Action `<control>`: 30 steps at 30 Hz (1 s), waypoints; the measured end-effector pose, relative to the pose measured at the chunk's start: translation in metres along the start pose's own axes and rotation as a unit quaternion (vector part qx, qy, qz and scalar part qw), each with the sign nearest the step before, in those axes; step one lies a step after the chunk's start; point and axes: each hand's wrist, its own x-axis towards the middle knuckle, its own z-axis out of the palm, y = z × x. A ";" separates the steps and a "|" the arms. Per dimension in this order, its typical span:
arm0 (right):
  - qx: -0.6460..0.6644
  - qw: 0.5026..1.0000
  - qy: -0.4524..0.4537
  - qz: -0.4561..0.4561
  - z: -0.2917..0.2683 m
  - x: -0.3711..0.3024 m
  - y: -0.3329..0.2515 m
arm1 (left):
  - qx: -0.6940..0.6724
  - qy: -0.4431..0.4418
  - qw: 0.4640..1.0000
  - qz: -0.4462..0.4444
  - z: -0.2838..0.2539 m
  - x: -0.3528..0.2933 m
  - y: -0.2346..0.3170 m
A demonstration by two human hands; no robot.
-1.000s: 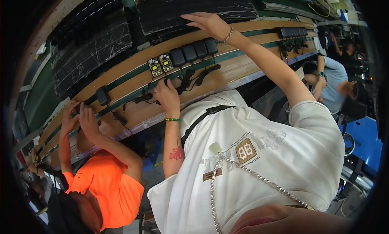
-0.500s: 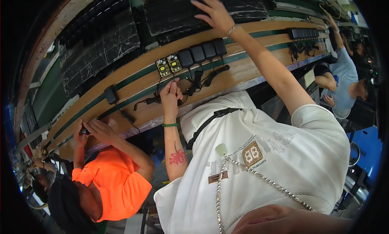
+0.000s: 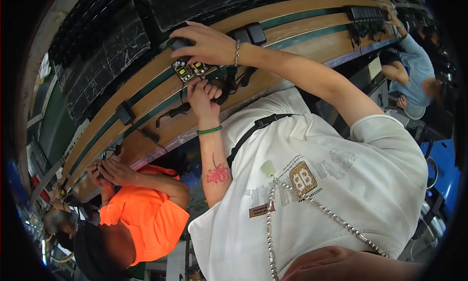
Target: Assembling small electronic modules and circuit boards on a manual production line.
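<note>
My right hand reaches across from the right, its fingers curled round a black plastic adapter cover. It holds the cover just above two open adapters with bare circuit boards, which have yellow parts and sit side by side on the bench rail. My left hand is closed just below the boards, pinching what looks like the black cord of the right-hand one; its fingers partly hide the grip. Behind my right wrist are closed black adapters, partly hidden by that hand.
A single black adapter stands on the rail to the left. Scratched black trays lie beyond the bench. A person in orange works at left; another in light blue at right reaches to a row of adapters.
My right hand has come down from the far black tray to the circuit boards, with a black cover in it. My left hand has shifted slightly, staying at the boards' near edge.
</note>
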 end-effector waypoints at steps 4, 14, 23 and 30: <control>-0.044 0.998 0.005 -0.054 0.006 0.000 -0.005 | -0.025 0.022 0.999 0.028 0.008 -0.002 -0.012; 0.069 0.997 -0.028 -0.018 0.041 -0.008 0.013 | 0.038 -0.005 0.999 -0.004 -0.011 -0.010 -0.009; 0.082 0.996 -0.023 0.001 0.044 -0.011 0.010 | 0.182 0.049 0.962 0.197 -0.002 0.010 -0.036; 0.068 0.997 -0.028 0.010 0.042 -0.011 0.010 | 0.254 0.092 0.932 0.243 0.003 0.010 -0.035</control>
